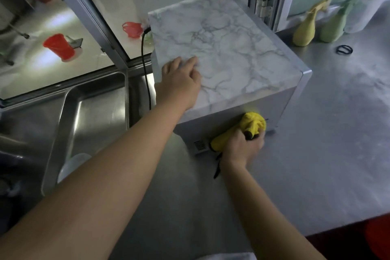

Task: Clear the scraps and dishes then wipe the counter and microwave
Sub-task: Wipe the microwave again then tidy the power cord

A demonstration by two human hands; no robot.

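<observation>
Right hand (242,147) grips yellow cloth (252,125) against microwave (221,48) side, near the counter (316,133) middle. Left hand (180,81) rests flat, fingers relaxed, on its top's left edge.

Grey-veined white marble microwave (223,53), yellow cloth (252,125) (black-edged), red bucket (60,47).

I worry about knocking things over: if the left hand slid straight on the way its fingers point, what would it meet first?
Probably nothing soon: the left hand lies flat on the microwave, fingers pointing across its bare marbled top. The spray bottles stand beyond it, on the counter.
</observation>
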